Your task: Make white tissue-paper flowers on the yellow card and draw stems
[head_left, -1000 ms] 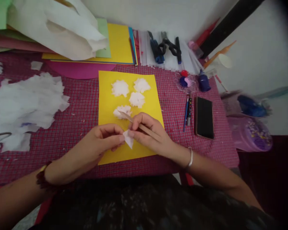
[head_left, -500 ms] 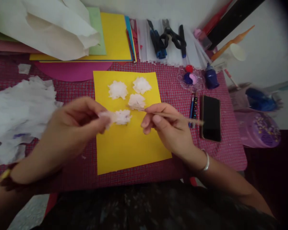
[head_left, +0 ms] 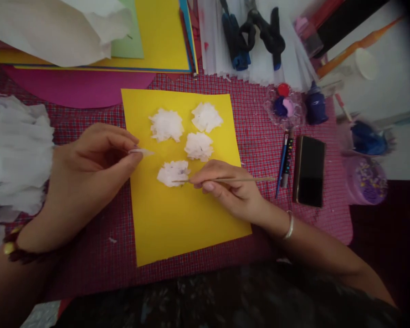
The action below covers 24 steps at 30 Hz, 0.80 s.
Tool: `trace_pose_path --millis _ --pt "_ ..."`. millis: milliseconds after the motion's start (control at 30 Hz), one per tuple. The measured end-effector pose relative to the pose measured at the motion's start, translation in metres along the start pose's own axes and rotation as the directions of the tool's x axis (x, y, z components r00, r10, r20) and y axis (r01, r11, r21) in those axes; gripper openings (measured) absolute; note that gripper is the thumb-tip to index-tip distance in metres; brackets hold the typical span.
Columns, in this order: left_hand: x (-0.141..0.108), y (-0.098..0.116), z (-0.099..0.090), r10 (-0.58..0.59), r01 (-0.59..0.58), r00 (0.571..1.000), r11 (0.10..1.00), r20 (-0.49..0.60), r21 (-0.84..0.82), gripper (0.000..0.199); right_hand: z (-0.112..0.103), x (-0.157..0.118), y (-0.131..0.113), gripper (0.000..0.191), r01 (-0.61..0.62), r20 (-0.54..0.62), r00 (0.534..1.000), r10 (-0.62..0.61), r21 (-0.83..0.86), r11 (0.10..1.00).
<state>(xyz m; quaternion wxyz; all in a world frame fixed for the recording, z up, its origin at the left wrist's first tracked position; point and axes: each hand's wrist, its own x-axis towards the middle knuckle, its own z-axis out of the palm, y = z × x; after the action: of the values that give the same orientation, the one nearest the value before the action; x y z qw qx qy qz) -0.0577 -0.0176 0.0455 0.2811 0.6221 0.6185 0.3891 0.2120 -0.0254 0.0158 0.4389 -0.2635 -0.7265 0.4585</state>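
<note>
A yellow sheet of paper lies in front of me, bearing several ruffled clumps of white paper. My right hand pinches a thin wooden stick. The stick's tip is at the lowest white clump; whether it presses in or only hovers there I cannot tell. Over the sheet's left edge, my left hand is closed, thumb against fingers, on a small piece of white paper. Above the lowest clump sit an upper-left clump, an upper-right clump and a middle clump.
White paper pieces are heaped at the left. Coloured sheets lie at the back, beside pliers. On the right are a paint palette, a dark blue bottle, a paintbrush and a phone.
The stick's tip has shifted down and left, from near the middle clump to the lowest one. My left hand has drawn back left with its paper piece. The camera view has moved closer.
</note>
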Motion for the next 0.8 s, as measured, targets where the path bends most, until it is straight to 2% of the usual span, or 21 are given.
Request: trace_pose_path --millis 100,267,367,467,567,667,800 --pt "0.001 -0.004 -0.002 0.092 -0.094 0.995 0.991 0.031 0.094 0.008 -0.001 -0.002 0.002 0.02 0.011 0.039 0.999 -0.009 -0.057 0.998" --pt "-0.001 -0.006 0.0 0.22 -0.235 0.966 0.966 0.138 0.106 0.011 -0.004 -0.003 -0.002 0.021 -0.099 0.039 0.994 0.101 -0.069 0.993" --pt "-0.004 -0.008 0.003 0.174 -0.187 0.971 0.98 0.165 0.066 0.009 -0.004 -0.002 -0.006 0.026 -0.178 -0.078 0.981 0.177 -0.013 0.984" --pt "-0.006 -0.009 0.006 0.054 -0.061 0.989 0.997 0.138 0.043 0.005 -0.005 0.0 -0.009 0.025 -0.221 -0.167 0.962 0.218 0.002 0.975" --pt "-0.008 -0.009 0.008 -0.001 0.0 0.996 1.0 0.087 0.017 0.011 -0.006 0.001 -0.009 0.022 -0.204 -0.11 0.973 0.201 -0.019 0.979" --pt "-0.008 -0.009 0.007 0.009 -0.012 0.997 0.999 0.078 0.039 0.01 -0.006 0.001 -0.004 0.023 -0.155 -0.024 0.988 0.154 -0.044 0.987" --pt "-0.008 -0.01 0.006 0.035 -0.039 0.994 0.999 0.105 0.035 0.01 -0.006 0.0 -0.001 0.017 -0.067 0.015 0.998 0.068 -0.04 0.997"
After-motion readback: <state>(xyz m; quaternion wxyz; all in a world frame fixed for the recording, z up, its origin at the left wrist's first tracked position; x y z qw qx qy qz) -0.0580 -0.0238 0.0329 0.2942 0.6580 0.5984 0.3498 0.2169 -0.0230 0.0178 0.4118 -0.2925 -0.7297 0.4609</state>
